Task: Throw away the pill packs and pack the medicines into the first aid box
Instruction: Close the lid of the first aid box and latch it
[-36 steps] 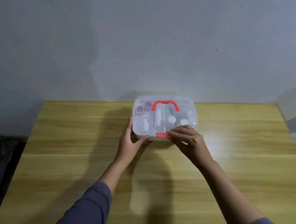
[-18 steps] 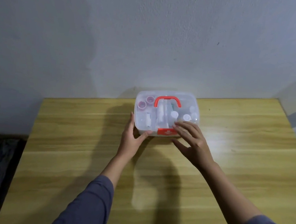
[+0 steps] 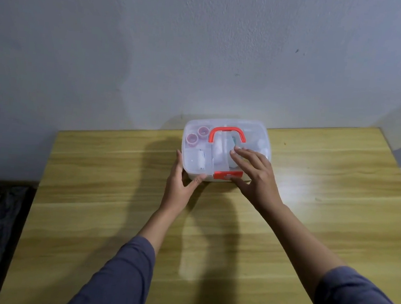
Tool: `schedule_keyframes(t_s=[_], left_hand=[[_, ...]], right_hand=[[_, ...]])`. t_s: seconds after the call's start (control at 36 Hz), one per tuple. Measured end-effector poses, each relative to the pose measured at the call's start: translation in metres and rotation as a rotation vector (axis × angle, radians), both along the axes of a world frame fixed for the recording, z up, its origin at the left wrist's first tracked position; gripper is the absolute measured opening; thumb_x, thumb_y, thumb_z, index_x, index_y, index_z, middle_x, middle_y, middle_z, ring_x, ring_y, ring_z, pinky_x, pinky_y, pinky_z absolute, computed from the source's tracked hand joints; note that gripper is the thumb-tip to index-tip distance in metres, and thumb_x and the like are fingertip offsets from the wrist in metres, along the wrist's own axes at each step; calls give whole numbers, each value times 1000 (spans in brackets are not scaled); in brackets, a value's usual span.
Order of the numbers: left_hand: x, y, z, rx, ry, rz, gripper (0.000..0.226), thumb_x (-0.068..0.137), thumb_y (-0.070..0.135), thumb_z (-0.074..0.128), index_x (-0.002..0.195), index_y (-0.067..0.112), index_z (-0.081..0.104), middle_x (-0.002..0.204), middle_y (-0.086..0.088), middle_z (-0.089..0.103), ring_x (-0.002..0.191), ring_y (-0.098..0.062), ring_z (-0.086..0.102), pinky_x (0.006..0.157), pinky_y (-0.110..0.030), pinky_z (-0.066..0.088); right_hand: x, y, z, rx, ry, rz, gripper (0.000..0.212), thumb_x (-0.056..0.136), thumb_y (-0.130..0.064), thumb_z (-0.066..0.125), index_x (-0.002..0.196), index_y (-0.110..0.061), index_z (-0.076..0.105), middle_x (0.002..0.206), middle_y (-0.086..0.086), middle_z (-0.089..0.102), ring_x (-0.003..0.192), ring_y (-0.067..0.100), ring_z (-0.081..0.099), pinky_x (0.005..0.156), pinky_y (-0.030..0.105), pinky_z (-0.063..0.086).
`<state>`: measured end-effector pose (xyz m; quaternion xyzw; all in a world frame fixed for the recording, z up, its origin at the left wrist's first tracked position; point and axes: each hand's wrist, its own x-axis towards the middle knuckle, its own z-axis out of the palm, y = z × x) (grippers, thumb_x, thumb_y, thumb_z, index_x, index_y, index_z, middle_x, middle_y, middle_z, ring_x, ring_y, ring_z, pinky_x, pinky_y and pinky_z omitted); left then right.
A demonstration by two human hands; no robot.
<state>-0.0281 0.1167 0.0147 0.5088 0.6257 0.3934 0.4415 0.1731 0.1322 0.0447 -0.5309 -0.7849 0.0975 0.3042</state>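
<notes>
Bracing the first aid box (image 3: 226, 152) at the far edge of the wooden table (image 3: 335, 214), close to the wall (image 3: 205, 42), we have both hands on it. The box is clear plastic with the lid down, an orange handle (image 3: 228, 133) lying flat on top and an orange latch (image 3: 228, 174) on the near side.

Left hand (image 3: 179, 181): fingers extended along the box's left wall, thumb hooked across the near front corner. It is spread wide, pressing against the box rather than wrapped around it. We judge this is to stop the box sliding while the other hand works.

Right hand (image 3: 253, 174): fingers spread and laid flat over the right half of the lid, thumb reaching down toward the latch. It clasps nothing; it rests or presses on the lid. Whether the thumb actually touches the latch we cannot tell.

Contents seen through the lid: two pink-capped bottles (image 3: 197, 136) in the left rear compartment, a small white item (image 3: 201, 160) in front of them, other white containers toward the middle and right, partly hidden under the right hand. No loose medicines or pill packs on the table in view.

Judgement: packing looks finished; the step in hand is seating the lid and snapping the latch. Flat palm pressure makes sense, since thin plastic lids bow. Risk: latch half-caught, lid springing up when lifted.
</notes>
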Motion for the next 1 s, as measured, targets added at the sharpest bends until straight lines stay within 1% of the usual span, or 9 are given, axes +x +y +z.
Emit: schedule_keyframes(t_s=[0.19, 0.31, 0.42, 0.53, 0.58, 0.67, 0.75, 0.86, 1.0], left_hand=[[-2, 0, 3, -15, -14, -24, 95, 79, 30, 72, 149, 22, 7, 150, 2, 33, 135, -10, 33, 111, -36, 33], [-8, 0, 8, -9, 8, -74, 101, 72, 52, 72, 148, 32, 9, 153, 9, 27, 138, -7, 28, 113, -42, 30], [-10, 4, 19, 102, 124, -96, 97, 73, 41, 75, 147, 27, 13, 154, 8, 20, 140, -6, 19, 116, -36, 24], [-6, 17, 30, 194, 331, -186, 98, 77, 42, 70, 149, 17, 8, 158, -6, 4, 145, -18, 3, 118, -39, 14], [0, 22, 33, 181, 385, -228, 100, 79, 44, 67, 148, 17, 0, 158, -4, -7, 145, -17, -10, 118, -34, 4], [5, 29, 35, 182, 383, -236, 100, 79, 42, 67, 148, 18, -2, 157, -3, -11, 143, -15, -15, 112, -27, 2], [6, 42, 34, 182, 364, -218, 99, 78, 37, 70, 148, 13, 4, 157, -6, -7, 139, -7, -12, 113, -24, 2], [11, 58, 36, 233, 332, -201, 96, 73, 27, 77, 144, 6, 16, 154, -13, 8, 126, 6, 2, 98, 4, 1], [10, 63, 29, 232, 312, -164, 100, 69, 28, 80, 144, 9, 17, 154, -12, 11, 137, -10, 12, 108, -23, 17]], right_hand=[[-3, -4, 2, -22, -48, -21, 54, 73, -26, 75, 122, -10, 59, 125, 10, 62, 115, 29, 57, 98, 41, 45], [0, -6, 14, -56, -117, 8, 57, 78, -31, 71, 127, -10, 54, 131, 9, 58, 122, 28, 53, 100, 44, 46], [10, -8, 17, -91, -80, -101, 69, 84, -50, 51, 137, -8, 41, 143, 9, 45, 135, 24, 39, 111, 41, 34], [22, -11, 16, -232, 69, -224, 80, 84, -46, 59, 145, -11, 21, 154, 10, 22, 143, 22, 18, 116, 34, 20], [25, -12, 14, -308, 144, -212, 82, 85, -41, 60, 147, -15, 13, 157, 5, 13, 145, 16, 12, 114, 26, 16], [26, -8, 11, -337, 210, -198, 81, 85, -35, 61, 147, -16, 13, 157, 4, 12, 144, 15, 13, 114, 26, 17], [27, 4, 12, -352, 248, -208, 80, 85, -31, 64, 146, -15, 16, 156, 6, 15, 144, 17, 14, 113, 25, 16], [29, 21, 14, -364, 264, -209, 81, 83, -26, 67, 146, -12, 18, 155, 9, 18, 143, 20, 17, 111, 24, 17], [33, 29, 12, -405, 259, -219, 83, 81, -25, 68, 146, -11, 18, 155, 9, 19, 143, 21, 18, 114, 31, 20]])
